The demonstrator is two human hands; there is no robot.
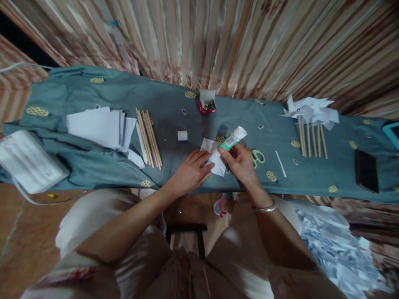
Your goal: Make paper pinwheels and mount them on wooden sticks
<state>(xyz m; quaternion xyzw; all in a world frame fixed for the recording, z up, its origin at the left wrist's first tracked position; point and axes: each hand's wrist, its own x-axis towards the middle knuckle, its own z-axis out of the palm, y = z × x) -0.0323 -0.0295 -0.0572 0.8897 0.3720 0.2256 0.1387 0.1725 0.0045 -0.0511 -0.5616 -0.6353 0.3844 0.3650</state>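
Observation:
A green and white glue stick (pixel 231 139) is gripped in my right hand (pixel 240 162), its lower end against a folded white paper (pixel 219 167). My left hand (pixel 193 169) lies flat over the left side of that paper, fingers stretched out, pressing it to the cloth. The white cap (pixel 182 136) stands apart, a little beyond my left hand. Just right of my right hand are pale green scissors (pixel 258 158), partly hidden by it.
Paper sheets (pixel 93 126) and wooden sticks (pixel 149 139) lie left. A red box of small metal pieces (pixel 208 104) sits at the back. Paper pinwheels (pixel 311 112), a phone (pixel 367 171) and a paper strip (pixel 280 163) are right; a white device (pixel 31 160) is far left.

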